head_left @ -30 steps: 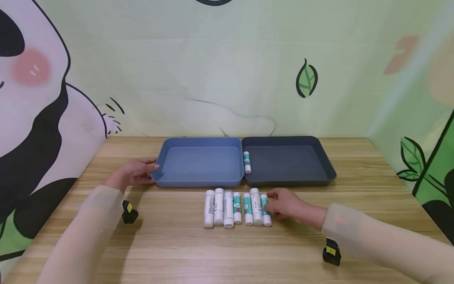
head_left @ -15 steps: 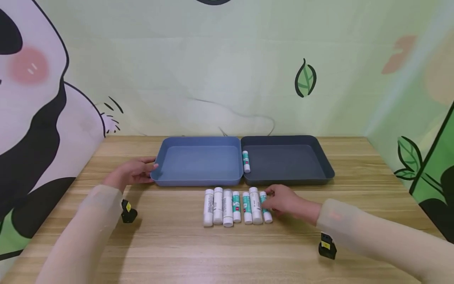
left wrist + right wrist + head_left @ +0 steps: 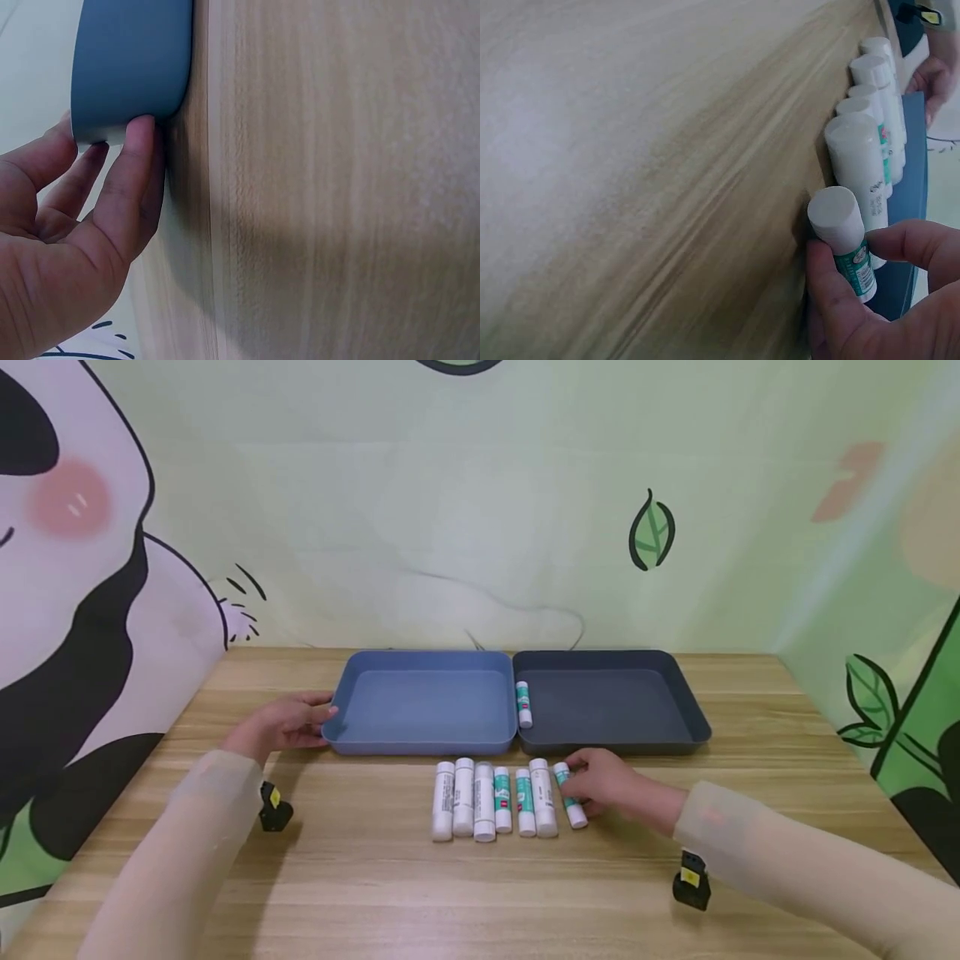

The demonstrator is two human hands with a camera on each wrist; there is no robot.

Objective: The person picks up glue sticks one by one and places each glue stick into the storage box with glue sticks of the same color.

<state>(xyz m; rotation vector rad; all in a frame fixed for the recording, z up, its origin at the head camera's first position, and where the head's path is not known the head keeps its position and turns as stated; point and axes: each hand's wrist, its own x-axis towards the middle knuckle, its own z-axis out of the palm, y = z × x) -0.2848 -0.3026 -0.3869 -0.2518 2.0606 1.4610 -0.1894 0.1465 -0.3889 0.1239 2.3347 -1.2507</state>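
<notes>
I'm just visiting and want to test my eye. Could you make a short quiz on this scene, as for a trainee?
1. True or false: the right hand pinches a green-labelled tube.
2. The left hand touches: A) a white tube; B) the blue tray; C) the dark tray.
3. Besides that held tube, how many tubes lie directly on the table?

Key: 1. True. 2. B. 3. Six.
</notes>
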